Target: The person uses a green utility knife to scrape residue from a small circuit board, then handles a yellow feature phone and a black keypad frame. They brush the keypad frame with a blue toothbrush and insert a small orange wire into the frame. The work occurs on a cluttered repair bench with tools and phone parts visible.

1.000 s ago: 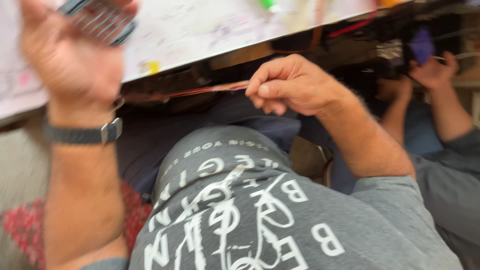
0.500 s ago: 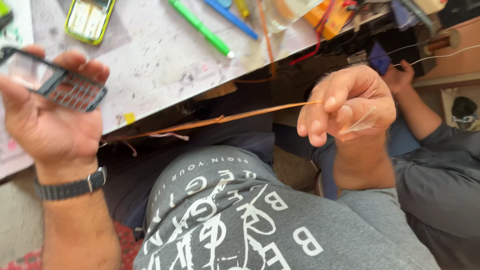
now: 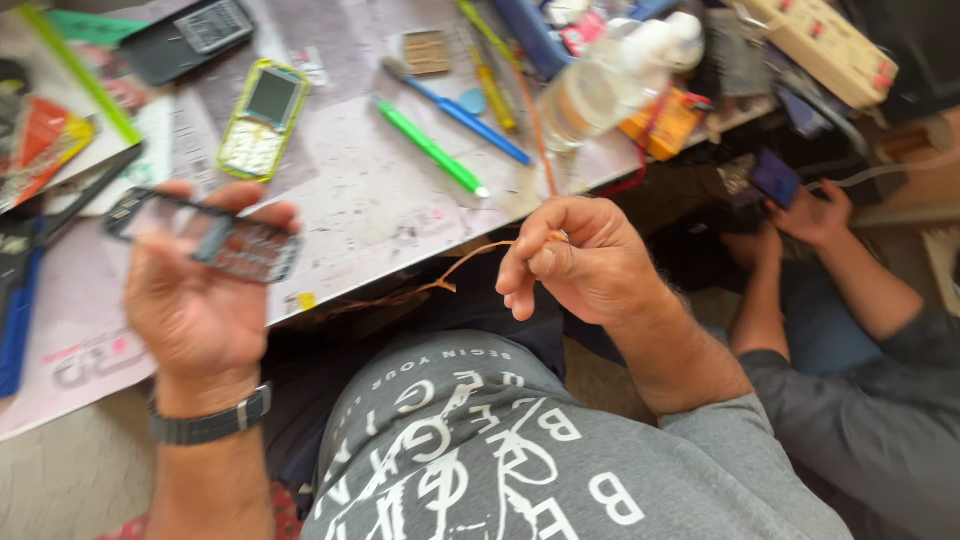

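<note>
My left hand point(image 3: 195, 310) is raised palm up and grips a small dark keypad phone point(image 3: 215, 238), blurred, lying across the fingertips. A grey watch strap circles that wrist. My right hand point(image 3: 575, 265) is closed on a thin copper-coloured wire point(image 3: 450, 280) that trails left from the fingers and hangs below the table edge. Both hands hover over my lap, in front of a worktable point(image 3: 360, 210) covered in scribbled paper.
On the table lie a yellow-green phone point(image 3: 258, 120), a dark phone point(image 3: 185, 38), a green pen point(image 3: 430, 147), a blue tool point(image 3: 460, 112), a clear plastic bottle point(image 3: 610, 85) and a power strip point(image 3: 820, 45). At right another person's hands point(image 3: 815, 215) hold a phone.
The view has tilted up, showing more of the table. My right hand drew the wire in toward the table edge, and my left hand with the phone shifted right and lower.
</note>
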